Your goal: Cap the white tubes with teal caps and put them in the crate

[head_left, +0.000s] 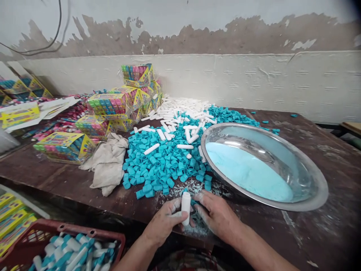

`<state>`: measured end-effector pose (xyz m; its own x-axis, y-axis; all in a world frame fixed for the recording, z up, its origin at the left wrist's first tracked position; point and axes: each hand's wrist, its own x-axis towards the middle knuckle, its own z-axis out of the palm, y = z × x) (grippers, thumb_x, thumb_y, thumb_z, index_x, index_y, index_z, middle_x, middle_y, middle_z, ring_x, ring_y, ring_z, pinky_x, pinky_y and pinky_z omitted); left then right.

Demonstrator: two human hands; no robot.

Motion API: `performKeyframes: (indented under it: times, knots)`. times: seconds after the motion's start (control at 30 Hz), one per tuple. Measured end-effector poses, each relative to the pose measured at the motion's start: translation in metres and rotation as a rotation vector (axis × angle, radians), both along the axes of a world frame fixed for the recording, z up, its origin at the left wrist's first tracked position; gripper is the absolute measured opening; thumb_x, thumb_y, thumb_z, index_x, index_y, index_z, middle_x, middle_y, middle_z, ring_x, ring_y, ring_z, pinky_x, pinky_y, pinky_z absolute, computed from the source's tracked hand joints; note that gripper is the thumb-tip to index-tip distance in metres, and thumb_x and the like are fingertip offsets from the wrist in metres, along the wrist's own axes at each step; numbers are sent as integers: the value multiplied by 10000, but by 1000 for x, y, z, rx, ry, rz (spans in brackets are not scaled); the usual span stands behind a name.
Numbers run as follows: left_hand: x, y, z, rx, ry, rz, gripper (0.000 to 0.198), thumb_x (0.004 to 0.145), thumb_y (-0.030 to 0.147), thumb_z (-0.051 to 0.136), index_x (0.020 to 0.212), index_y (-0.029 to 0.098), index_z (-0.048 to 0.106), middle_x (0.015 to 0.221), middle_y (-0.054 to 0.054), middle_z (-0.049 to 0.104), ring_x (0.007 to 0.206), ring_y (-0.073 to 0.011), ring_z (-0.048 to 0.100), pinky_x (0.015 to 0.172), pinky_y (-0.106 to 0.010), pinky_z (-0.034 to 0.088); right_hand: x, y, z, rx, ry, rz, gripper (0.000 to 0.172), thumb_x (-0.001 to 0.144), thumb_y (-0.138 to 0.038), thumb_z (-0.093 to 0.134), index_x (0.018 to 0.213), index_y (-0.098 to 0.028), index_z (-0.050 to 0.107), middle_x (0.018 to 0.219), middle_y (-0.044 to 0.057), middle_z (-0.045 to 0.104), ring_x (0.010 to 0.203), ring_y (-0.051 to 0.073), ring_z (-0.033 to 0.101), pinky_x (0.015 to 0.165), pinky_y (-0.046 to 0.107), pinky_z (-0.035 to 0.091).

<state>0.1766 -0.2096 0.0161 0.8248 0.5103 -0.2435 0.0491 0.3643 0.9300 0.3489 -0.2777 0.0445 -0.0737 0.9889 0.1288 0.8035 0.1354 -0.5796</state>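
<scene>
My left hand [166,218] holds a white tube [185,207] upright near the table's front edge, with the thumb across its lower part. Just right of the tube is my right hand [216,214], its fingers curled toward a bit of teal behind the tube; whether it grips that is hard to make out. Beyond both hands lies a heap of teal caps [160,162], with white tubes [184,109] scattered on it and piled behind. A large metal bowl [310,188] of pale blue powder [245,169] sits tilted at the right.
A crumpled cloth [108,162] lies left of the caps. Packed display boxes [107,107] are stacked at the back left. Below the table's left edge, a red crate [31,233] holds capped tubes [73,252]. White powder dusts the brown table [318,150].
</scene>
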Motion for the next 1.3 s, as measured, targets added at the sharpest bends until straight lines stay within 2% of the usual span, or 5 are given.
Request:
performKeyframes:
  times: [0.2, 0.53, 0.73, 0.83, 1.3]
  knots:
    - [-9, 6, 7, 175, 85, -103, 254, 764, 352, 519, 838, 114, 567, 691, -37, 602, 595, -116, 493, 526, -200, 329, 10, -5, 10, -46, 309, -136, 118, 816, -243, 467, 815, -177, 565, 718, 5, 595, 673, 139, 549, 646, 233, 425]
    - [-9, 4, 17, 160, 195, -331, 244, 741, 385, 480, 759, 142, 498, 625, 15, 481, 524, -95, 433, 472, -188, 322, 15, -7, 20, -387, 563, -24, 113, 767, -269, 531, 777, -164, 570, 547, -54, 487, 462, 77, 427, 457, 185, 342]
    - [2, -3, 18, 809, 482, -308, 318, 792, 484, 464, 814, 175, 533, 744, -12, 550, 671, -147, 476, 590, -227, 331, 18, -6, 10, -568, 721, -51, 162, 678, -321, 582, 670, -163, 548, 467, -57, 471, 375, 70, 385, 382, 186, 298]
    - [11, -6, 13, 962, 627, -350, 349, 768, 519, 489, 796, 178, 562, 712, -31, 596, 636, -173, 520, 556, -242, 324, 15, -7, 4, -595, 786, -90, 127, 638, -286, 569, 621, -175, 509, 465, -54, 491, 356, 66, 359, 366, 188, 270]
    - [27, -4, 15, 1134, 794, -379, 214, 745, 303, 440, 846, 193, 595, 788, -88, 661, 722, -240, 619, 596, -273, 425, 8, 0, 6, -448, 546, -167, 143, 515, -46, 399, 540, -183, 430, 475, -60, 406, 492, 90, 363, 488, 202, 271]
